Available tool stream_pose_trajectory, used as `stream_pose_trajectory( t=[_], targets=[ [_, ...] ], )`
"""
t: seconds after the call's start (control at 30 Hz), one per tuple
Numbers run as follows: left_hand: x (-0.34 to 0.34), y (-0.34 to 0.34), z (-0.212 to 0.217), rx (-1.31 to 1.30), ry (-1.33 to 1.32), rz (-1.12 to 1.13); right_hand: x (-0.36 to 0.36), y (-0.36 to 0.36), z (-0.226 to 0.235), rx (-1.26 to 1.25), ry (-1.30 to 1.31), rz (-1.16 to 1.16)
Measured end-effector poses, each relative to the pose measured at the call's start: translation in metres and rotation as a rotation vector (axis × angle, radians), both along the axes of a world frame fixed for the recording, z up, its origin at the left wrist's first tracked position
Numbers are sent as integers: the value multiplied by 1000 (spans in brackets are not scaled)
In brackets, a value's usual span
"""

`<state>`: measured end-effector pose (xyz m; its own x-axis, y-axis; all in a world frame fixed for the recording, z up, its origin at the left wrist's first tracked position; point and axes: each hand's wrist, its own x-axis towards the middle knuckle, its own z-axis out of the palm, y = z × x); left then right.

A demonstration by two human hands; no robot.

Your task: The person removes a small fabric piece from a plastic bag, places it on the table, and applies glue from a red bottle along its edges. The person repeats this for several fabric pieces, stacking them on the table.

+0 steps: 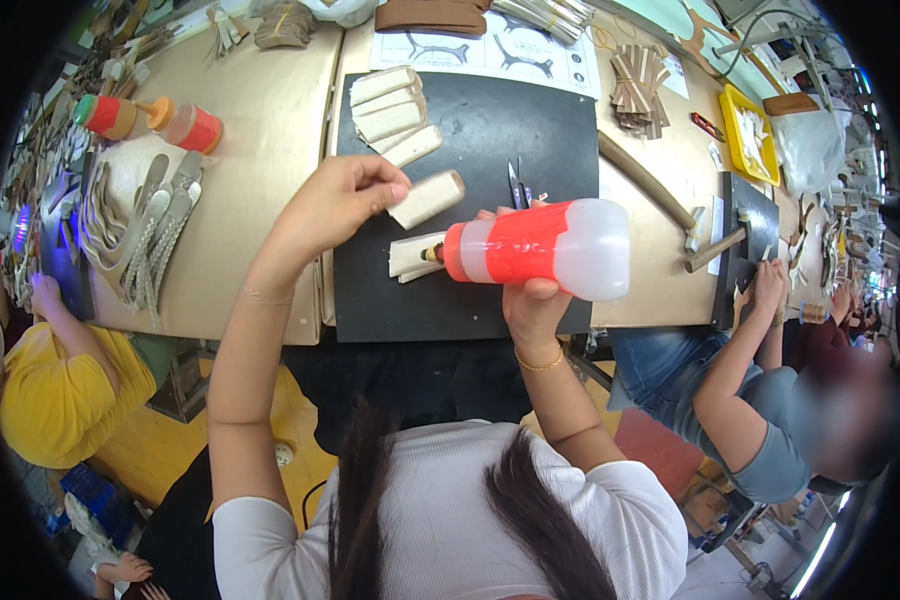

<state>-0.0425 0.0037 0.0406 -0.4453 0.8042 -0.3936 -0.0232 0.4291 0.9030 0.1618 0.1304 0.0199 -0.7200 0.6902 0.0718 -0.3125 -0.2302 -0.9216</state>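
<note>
My left hand (342,195) pinches the end of a small cream-coloured folded strip (428,200) between thumb and fingers, just above the black work mat (470,310). My right hand (532,305) grips a translucent squeeze bottle (595,250) banded in red, tilted on its side with the tip toward the left. The dark tip (433,254) meets or hovers just over another cream piece (407,262) lying on the mat; contact cannot be made out. Several similar cream pieces (388,105) lie overlapping at the mat's far left.
Small scissors (516,185) lie on the mat beyond the bottle. A hammer (650,180) and a yellow tray (748,130) are to the right. Leftward stand two bottles (185,128) near grey straps (150,220). Other people work at both sides, one in yellow (70,390).
</note>
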Motion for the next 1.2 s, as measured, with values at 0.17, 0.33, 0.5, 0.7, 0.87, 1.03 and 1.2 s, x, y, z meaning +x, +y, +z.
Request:
stream_pose_trajectory(
  t=[0.17,0.33,0.5,0.7,0.87,1.03,1.2],
  targets=[
    [-21,17,-5,-84,602,68,3,14,6,12,-4,-89],
    [-21,27,-13,-177,946,109,6,20,3,46,5,-186],
    [-14,29,-16,-90,985,217,9,25,-3,63,25,-244],
    [-2,19,-14,4,964,317,8,34,-4,100,18,-220],
    [1,12,-16,260,960,418,7,35,-10,132,-19,-200],
    [25,-12,-4,504,778,393,-5,40,-11,221,-80,-160],
    [114,-39,6,181,1078,-275,-28,43,7,235,-75,-44]
  ],
)
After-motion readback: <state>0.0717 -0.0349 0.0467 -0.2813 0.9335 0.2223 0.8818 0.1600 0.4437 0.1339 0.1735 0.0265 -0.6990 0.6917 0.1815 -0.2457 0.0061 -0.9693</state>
